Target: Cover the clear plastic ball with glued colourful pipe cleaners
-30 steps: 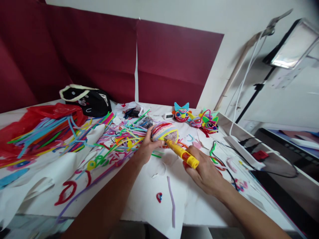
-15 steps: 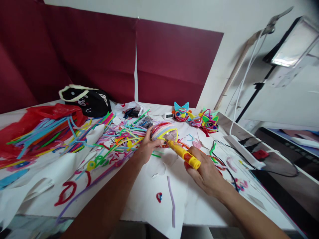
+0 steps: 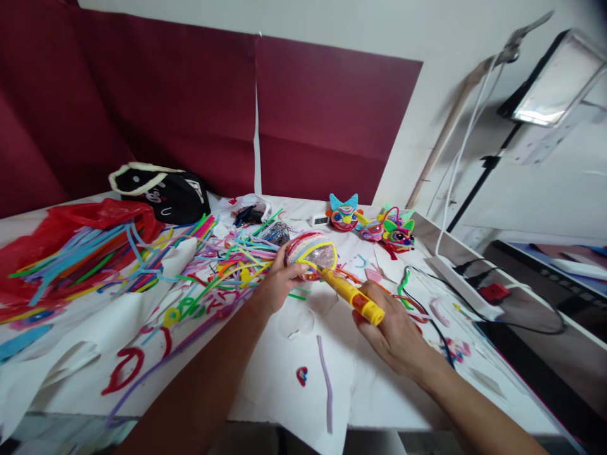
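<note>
In my left hand [image 3: 279, 282] is a clear ball [image 3: 310, 251] partly covered with red, pink, blue and yellow pipe cleaners. My fingers wrap its left side, with the thumb along the front. My right hand [image 3: 391, 325] is closed around a yellow glue gun [image 3: 353, 296]. Its nozzle points left and meets, or nearly meets, the ball's lower right edge; contact is too small to tell. On the white paper below lie a purple pipe cleaner piece [image 3: 325, 382] and a small red and blue shape [image 3: 302, 376].
Loose pipe cleaners [image 3: 237, 259] and a red plastic bag [image 3: 95, 218] cover the left side. A black bag [image 3: 161, 193] stands behind them. Finished pipe-cleaner figures [image 3: 344, 213] sit at the back right. A power strip [image 3: 467, 287] with cords and a lamp [image 3: 554, 79] are at right.
The ball is turned slightly in my left hand, and the thumb has shifted a little. The glue gun stays at its lower right edge. The whole view has shifted slightly.
</note>
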### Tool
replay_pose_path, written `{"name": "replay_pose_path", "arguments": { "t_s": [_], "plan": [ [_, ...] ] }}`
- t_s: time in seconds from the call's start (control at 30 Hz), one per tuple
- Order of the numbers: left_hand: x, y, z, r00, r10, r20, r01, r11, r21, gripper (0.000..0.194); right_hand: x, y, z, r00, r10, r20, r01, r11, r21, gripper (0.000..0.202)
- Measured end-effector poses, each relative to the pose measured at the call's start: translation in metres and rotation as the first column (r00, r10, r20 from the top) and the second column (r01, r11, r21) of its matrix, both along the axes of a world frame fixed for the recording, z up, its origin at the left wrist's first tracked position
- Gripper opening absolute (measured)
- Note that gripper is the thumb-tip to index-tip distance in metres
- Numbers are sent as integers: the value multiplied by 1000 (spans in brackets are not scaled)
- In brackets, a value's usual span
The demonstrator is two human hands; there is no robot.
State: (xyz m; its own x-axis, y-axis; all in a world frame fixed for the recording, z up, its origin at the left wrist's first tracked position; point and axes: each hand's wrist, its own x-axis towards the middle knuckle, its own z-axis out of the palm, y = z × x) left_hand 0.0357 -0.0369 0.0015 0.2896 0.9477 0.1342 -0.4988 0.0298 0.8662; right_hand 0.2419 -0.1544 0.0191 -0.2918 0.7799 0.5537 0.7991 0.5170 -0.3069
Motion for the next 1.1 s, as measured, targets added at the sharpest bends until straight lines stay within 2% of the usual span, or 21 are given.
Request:
{"name": "replay_pose_path", "arguments": {
  "t_s": [0.6, 0.8, 0.93, 1.1],
  "plan": [
    [1, 0, 2, 997, -40, 61, 43, 998, -51, 73, 2, -2, -3, 1000, -10, 7, 10, 1000, 18, 11],
    [-1, 3, -2, 995, -36, 94, 42, 997, -62, 70, 2, -2, -4, 1000, -8, 5, 8, 999, 42, 9],
    [-1, 4, -2, 996, -48, 77, 51, 998, -40, 65, 4, -3, -5, 1000, -16, 11, 16, 999, 43, 8],
    [-1, 2, 0, 996, -49, 78, 54, 997, -61, 69, 5, -3, -6, 999, -27, 20, 27, 999, 24, 8]
  ]
}}
